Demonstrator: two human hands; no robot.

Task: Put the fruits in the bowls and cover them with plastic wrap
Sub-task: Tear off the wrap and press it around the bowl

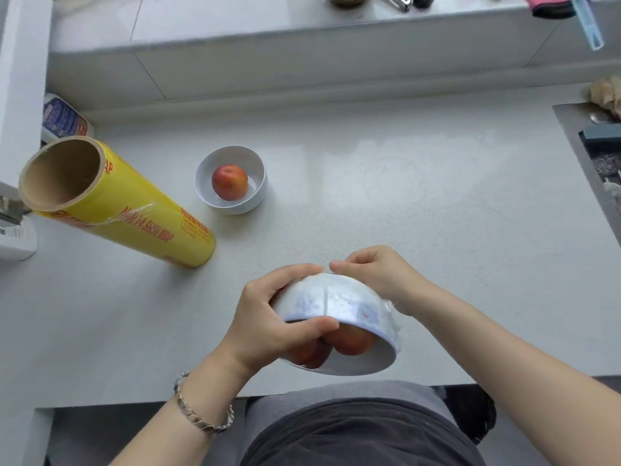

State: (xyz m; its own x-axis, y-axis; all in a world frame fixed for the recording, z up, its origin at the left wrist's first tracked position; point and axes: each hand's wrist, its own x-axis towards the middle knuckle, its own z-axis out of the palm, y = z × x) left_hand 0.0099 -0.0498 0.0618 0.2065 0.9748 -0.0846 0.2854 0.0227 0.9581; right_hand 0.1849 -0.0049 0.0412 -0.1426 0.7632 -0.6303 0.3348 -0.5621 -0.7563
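Nearest, at the bottom edge: a dark shirt over grey trousers. On the left wrist, a silver chain-link bracelet.

Just beyond, over the near edge of the pale speckled stone counter: a white ceramic bowl with a faint blue pattern, held up and tipped so that its mouth faces back and down toward the body. Stretched over it, clear plastic wrap, crinkled and bunched along the right side of the wall. Behind the film, at least two reddish-orange round fruits, low against the rim.

Left hand clamped on the bowl's left side, fingers curled over the base, thumb laid across the rim. Right hand at the bowl's far side, fingers curled, thumb and forefinger pinched together on the film at the edge of the base.

Farther out, to the left: a big yellow roll of cling film with red lettering and a brown cardboard core, lying on the counter, a loose strip of film puckered on top. Near its right side but apart from it, a second white round bowl, upright and uncovered, with a single red-orange fruit inside.

Behind the roll, against the wall, a white packet with blue and red print. At the far right, a sunken dark sink, only partly in view. Farthest off, a raised pale ledge with a pink cloth at its right end.
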